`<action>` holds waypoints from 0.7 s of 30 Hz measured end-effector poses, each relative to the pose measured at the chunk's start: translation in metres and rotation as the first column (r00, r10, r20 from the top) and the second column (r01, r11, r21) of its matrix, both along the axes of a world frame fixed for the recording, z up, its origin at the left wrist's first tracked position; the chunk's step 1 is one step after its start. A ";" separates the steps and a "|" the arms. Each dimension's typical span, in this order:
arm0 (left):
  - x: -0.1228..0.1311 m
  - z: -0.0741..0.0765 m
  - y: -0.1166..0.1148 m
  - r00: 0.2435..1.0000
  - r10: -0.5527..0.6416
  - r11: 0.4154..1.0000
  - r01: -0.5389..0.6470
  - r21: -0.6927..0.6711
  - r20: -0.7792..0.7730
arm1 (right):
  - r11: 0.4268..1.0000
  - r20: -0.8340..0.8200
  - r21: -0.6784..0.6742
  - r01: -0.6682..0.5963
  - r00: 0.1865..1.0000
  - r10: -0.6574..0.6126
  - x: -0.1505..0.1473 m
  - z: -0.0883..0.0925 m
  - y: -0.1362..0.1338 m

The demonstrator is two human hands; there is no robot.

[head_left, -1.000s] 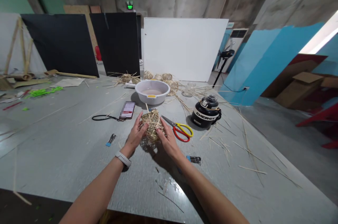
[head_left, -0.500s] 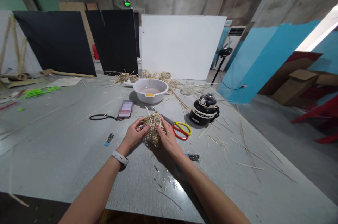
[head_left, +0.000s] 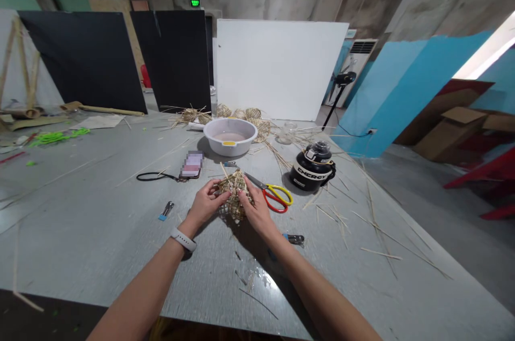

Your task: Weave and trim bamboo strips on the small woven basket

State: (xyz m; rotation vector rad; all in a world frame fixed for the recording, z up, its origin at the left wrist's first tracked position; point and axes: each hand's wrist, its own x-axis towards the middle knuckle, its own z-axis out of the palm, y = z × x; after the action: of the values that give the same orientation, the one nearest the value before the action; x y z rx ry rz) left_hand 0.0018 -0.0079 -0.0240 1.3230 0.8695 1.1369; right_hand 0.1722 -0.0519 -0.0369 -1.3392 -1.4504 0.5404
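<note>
Between my hands is a small woven bamboo basket (head_left: 232, 207) with an open lattice, and a pale strip sticks out of its top. My left hand (head_left: 207, 201) grips its left side, thumb pressed on the weave. On the other side my right hand (head_left: 255, 206) holds it the same way, its fingers partly hidden behind. Scissors (head_left: 276, 196) with one red and one yellow handle lie just beyond my right hand. A dark clip tool with a blue end (head_left: 295, 239) rests by my right forearm, and a similar clip (head_left: 166, 210) lies left of my left hand.
A white basin (head_left: 230, 140) of water stands behind the basket. A black jug (head_left: 313, 168) is to its right, a phone (head_left: 192, 165) with a strap to its left. Loose bamboo strips (head_left: 382, 223) are scattered on the right; woven balls (head_left: 253, 113) sit at the back.
The view has shifted very slightly. Both hands keep their grip on the basket, which seems barely turned between them.
</note>
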 end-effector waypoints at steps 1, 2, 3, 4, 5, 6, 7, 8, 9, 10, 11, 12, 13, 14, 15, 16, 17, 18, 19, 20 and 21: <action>0.000 0.000 0.000 1.000 0.001 1.000 -0.001 0.002 0.003 | 1.000 0.000 0.001 -0.004 1.000 0.004 0.000 0.001 -0.001; 0.000 0.001 0.000 1.000 0.000 1.000 0.000 0.003 0.005 | 1.000 -0.002 0.005 -0.008 1.000 0.008 0.000 0.002 -0.001; 0.000 0.002 0.000 1.000 -0.002 1.000 0.002 0.006 0.006 | 1.000 -0.004 0.011 -0.012 1.000 0.012 0.000 0.002 -0.001; -0.001 0.003 -0.001 1.000 -0.006 1.000 0.006 0.004 0.011 | 1.000 -0.008 0.019 -0.014 1.000 0.014 0.000 0.002 -0.001; -0.001 0.004 -0.002 0.999 -0.023 1.000 0.023 -0.009 0.024 | 0.999 -0.014 0.027 -0.017 1.000 0.017 0.000 0.001 0.000; -0.001 0.005 -0.003 0.998 -0.048 0.998 0.050 -0.034 0.051 | 0.999 -0.025 0.033 -0.020 0.999 0.020 0.000 0.000 0.001; 0.000 0.006 -0.004 0.993 -0.067 0.995 0.074 -0.072 0.094 | 0.999 -0.042 0.041 -0.021 0.999 0.023 0.000 -0.001 0.002; 0.000 0.006 -0.006 0.987 -0.073 0.989 0.090 -0.114 0.143 | 0.999 -0.065 0.048 -0.020 0.998 0.024 0.000 -0.002 0.003; 0.001 0.007 -0.007 0.980 -0.067 0.983 0.096 -0.154 0.187 | 0.998 -0.088 0.056 -0.018 0.996 0.023 0.000 -0.003 0.005; 0.002 0.007 -0.009 0.974 -0.052 0.977 0.095 -0.189 0.220 | 0.998 -0.110 0.062 -0.014 0.994 0.021 0.000 -0.004 0.006; 0.004 0.008 -0.010 0.971 -0.033 0.973 0.085 -0.216 0.236 | 0.998 -0.125 0.066 -0.009 0.992 0.018 0.000 -0.005 0.006; 0.005 0.008 -0.011 0.969 -0.013 0.969 0.073 -0.237 0.245 | 0.997 -0.134 0.071 -0.005 0.991 0.014 -0.001 -0.006 0.007; 0.006 0.009 -0.012 0.968 -0.004 0.965 0.070 -0.254 0.251 | 0.997 -0.136 0.078 -0.001 0.991 0.012 -0.001 -0.006 0.007; 0.007 0.009 -0.013 0.966 -0.003 0.961 0.074 -0.265 0.259 | 0.996 -0.135 0.087 0.001 0.991 0.011 -0.001 -0.006 0.006; 0.008 0.009 -0.014 0.963 0.000 0.959 0.076 -0.272 0.269 | 0.995 -0.132 0.097 0.004 0.991 0.009 -0.002 -0.005 0.005; 0.008 0.009 -0.014 0.961 0.002 0.959 0.077 -0.273 0.278 | 0.994 -0.124 0.108 0.006 0.992 0.007 -0.003 -0.004 0.004; 0.008 0.009 -0.014 0.959 0.000 0.960 0.079 -0.267 0.285 | 0.993 -0.111 0.117 0.009 0.994 0.004 -0.003 -0.003 0.002; 0.008 0.008 -0.014 0.958 -0.001 0.963 0.079 -0.258 0.287 | 0.992 -0.096 0.122 0.013 0.995 -0.001 -0.004 -0.001 0.000; 0.009 0.007 -0.013 0.959 0.002 0.966 0.072 -0.250 0.284 | 0.992 -0.080 0.126 0.017 0.997 -0.007 -0.005 0.001 -0.002; 0.009 0.005 -0.012 0.960 0.010 0.969 0.060 -0.240 0.279 | 0.992 -0.065 0.128 0.020 0.998 -0.012 -0.006 0.003 -0.004; 0.009 0.002 -0.011 0.962 0.019 0.972 0.046 -0.228 0.274 | 0.991 -0.053 0.130 0.022 0.998 -0.015 -0.007 0.005 -0.007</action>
State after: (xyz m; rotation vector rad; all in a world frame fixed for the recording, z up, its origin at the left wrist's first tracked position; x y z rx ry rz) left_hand 0.0105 -0.0186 -0.0216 0.9511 0.7612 1.1378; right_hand 0.1647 -0.0585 -0.0315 -1.2253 -1.4052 0.4569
